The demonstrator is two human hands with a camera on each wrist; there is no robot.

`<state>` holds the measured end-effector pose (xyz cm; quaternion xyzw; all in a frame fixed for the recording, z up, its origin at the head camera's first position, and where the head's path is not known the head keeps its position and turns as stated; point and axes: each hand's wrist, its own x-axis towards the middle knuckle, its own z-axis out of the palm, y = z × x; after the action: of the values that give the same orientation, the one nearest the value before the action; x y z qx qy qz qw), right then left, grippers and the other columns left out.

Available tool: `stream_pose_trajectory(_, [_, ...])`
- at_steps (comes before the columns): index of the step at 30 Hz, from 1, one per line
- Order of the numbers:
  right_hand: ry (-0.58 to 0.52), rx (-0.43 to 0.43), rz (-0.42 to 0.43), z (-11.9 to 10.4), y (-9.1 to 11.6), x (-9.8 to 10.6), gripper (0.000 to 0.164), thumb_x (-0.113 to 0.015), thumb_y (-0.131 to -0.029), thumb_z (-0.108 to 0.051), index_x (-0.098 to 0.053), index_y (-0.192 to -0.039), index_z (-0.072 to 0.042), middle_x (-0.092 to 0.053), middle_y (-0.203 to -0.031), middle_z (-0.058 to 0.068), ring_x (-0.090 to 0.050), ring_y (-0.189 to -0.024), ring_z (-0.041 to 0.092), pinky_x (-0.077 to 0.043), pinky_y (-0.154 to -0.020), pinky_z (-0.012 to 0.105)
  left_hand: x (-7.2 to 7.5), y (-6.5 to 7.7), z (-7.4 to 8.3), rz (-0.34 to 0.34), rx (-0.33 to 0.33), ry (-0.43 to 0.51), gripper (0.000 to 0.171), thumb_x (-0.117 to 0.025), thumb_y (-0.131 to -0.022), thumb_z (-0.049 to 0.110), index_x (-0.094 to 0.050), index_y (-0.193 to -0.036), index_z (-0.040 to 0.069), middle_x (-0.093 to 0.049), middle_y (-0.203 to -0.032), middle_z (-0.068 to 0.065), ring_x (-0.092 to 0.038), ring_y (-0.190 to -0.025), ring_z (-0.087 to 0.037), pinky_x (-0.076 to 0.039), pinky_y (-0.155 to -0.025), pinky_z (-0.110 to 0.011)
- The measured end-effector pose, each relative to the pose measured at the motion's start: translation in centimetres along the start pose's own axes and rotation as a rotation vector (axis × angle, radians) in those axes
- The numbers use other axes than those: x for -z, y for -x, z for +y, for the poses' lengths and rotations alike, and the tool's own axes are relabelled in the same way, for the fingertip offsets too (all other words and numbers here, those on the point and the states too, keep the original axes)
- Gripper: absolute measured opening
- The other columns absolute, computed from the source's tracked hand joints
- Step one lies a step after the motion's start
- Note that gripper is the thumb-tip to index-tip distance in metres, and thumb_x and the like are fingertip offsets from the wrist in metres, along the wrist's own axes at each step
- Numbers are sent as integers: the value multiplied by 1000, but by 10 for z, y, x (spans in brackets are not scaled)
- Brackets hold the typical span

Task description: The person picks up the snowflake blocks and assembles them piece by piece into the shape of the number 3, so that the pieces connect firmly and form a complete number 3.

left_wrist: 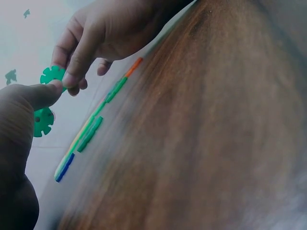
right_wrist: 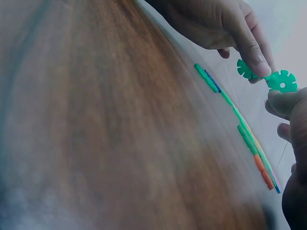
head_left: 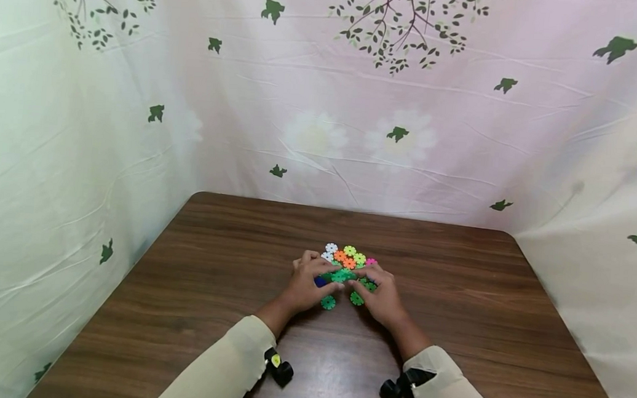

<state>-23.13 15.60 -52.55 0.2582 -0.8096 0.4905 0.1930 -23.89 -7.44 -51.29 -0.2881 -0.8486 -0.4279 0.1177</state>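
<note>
Two green notched plastic discs, the interlocking snowflake kind, meet just above the table between the hands. My left hand point(head_left: 306, 281) pinches one green disc point(right_wrist: 244, 69) between thumb and fingers. With thumb and fingertips my right hand point(head_left: 382, 295) pinches the other green disc point(right_wrist: 284, 81). The discs touch or overlap; whether their notches are locked cannot be told. Around the hands lie white discs point(head_left: 331, 248), orange discs point(head_left: 350, 263), yellow-green discs point(head_left: 350, 250), a pink disc point(head_left: 371, 262) and a blue disc point(head_left: 320, 282), partly hidden by the left hand.
Loose green discs lie nearer me, one green disc point(head_left: 328, 302) beside the left hand and another green disc point(head_left: 357, 298) beside the right. The brown wooden table point(head_left: 226, 248) ends at a patterned cloth backdrop point(head_left: 319, 187). Each sleeve carries a black wrist camera point(head_left: 283, 374).
</note>
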Motion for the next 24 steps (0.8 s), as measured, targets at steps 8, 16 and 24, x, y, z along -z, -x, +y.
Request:
stream_pose_trajectory(8, [71,-22,-19,0,1,0,27,-88,-86,6,-81,-110,-5,-81,-103,8,-73,-103,28,-64,-88,50,-1,0,-3,22,17,-12,32,-82,-99,21,-79,-129,10,-80,-123,-8,-48,-119,-28,-26,-98,-52])
stream_pose_trajectory(16, [234,-49,-184,-7,3,-2,16,-95,-85,-21,-81,-93,-22,-73,-102,-5,-60,-106,21,-23,-94,50,-3,-1,-5,47,47,-23,36,-74,-104,23,-73,-138,11,-77,-132,-9,-51,-117,-28,-27,-95,-50])
stream_pose_trajectory(24, [270,-19,-274,-13,5,-8,19,-96,-83,-32,-88,-99,-24,-67,-102,-4,-47,-100,15,-16,-89,48,-2,-1,-4,82,39,-39,32,-70,-106,21,-76,-136,10,-73,-125,-10,-58,-117,-30,-28,-94,-47])
